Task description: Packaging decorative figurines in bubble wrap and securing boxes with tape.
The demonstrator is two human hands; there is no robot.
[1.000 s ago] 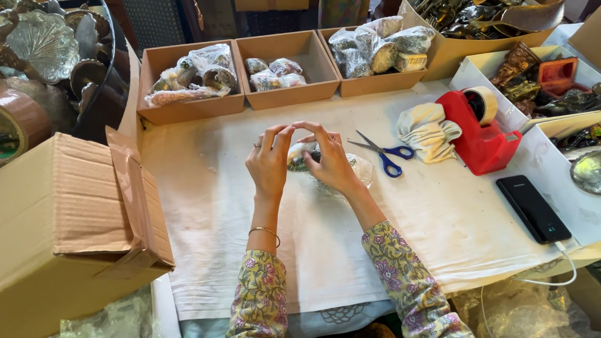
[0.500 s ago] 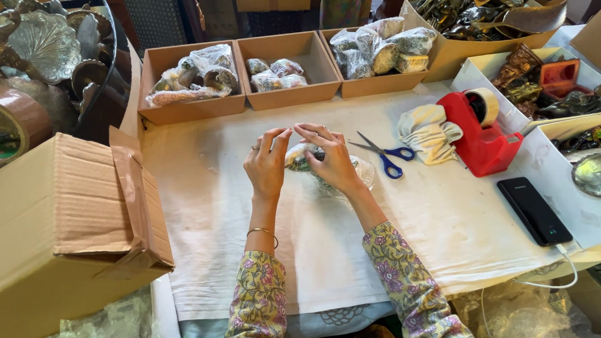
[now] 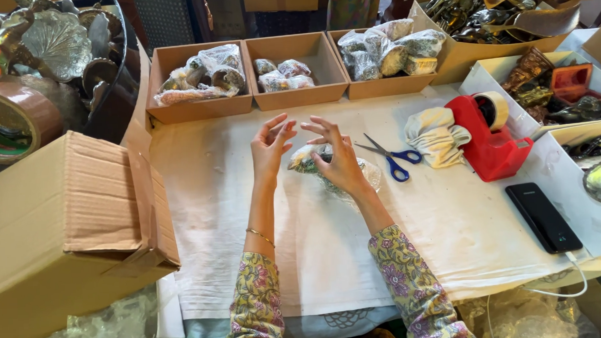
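At the centre of the frame, our two hands hover over a white cloth (image 3: 303,255) that covers the counter. Our left hand (image 3: 270,147) is raised with its fingers spread and apart, holding nothing; its fingertips sit near those of the other hand without touching them. Our right hand (image 3: 340,157) rests over a small plastic-wrapped bundle (image 3: 307,161), dark and greenish inside its clear film, which lies on the cloth right under the palm; the thumb and a finger look pinched at the wrap, though we cannot tell how firmly they grip it. Just right of that hand lie blue-handled scissors (image 3: 393,160), blades closed and pointing toward the bundle. Further right we see a folded cream cloth (image 3: 436,134) touching a red tape dispenser (image 3: 489,139), and lower right a black phone (image 3: 542,217) with a white cable lying near the counter's edge. Along the top of the frame stand three open cardboard trays: the left tray (image 3: 198,106), the middle tray (image 3: 298,92) and the right tray (image 3: 384,86), each with wrapped pieces inside. At the left edge a large cardboard box (image 3: 56,217) lies with its flap open toward the cloth, and above it a roll of brown tape (image 3: 12,126).
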